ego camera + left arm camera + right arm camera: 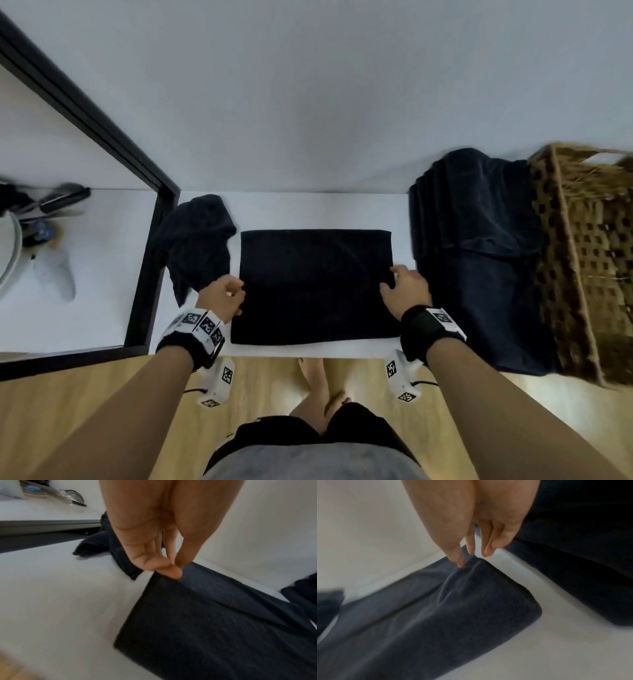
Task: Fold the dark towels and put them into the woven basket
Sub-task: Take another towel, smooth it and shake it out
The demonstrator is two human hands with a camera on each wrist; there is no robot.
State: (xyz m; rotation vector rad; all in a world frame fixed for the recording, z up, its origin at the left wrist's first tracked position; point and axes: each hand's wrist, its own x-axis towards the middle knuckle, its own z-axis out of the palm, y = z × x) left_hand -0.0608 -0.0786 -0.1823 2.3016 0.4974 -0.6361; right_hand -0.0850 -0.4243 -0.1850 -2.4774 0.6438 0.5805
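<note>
I have the half-folded towel flat on the table before me, long side running left to right, my left hand pinching its left edge, my right hand pinching its right (basket nearer that one).

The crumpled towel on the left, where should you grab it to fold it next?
Probably by its near corner, the point that trails toward the table's front edge. The crumpled towel lies bunched up, so no straight edge shows; that corner sticks out flat and free. Come from the left side with the left hand, which is right beside it, then lift and shake it open.
</note>
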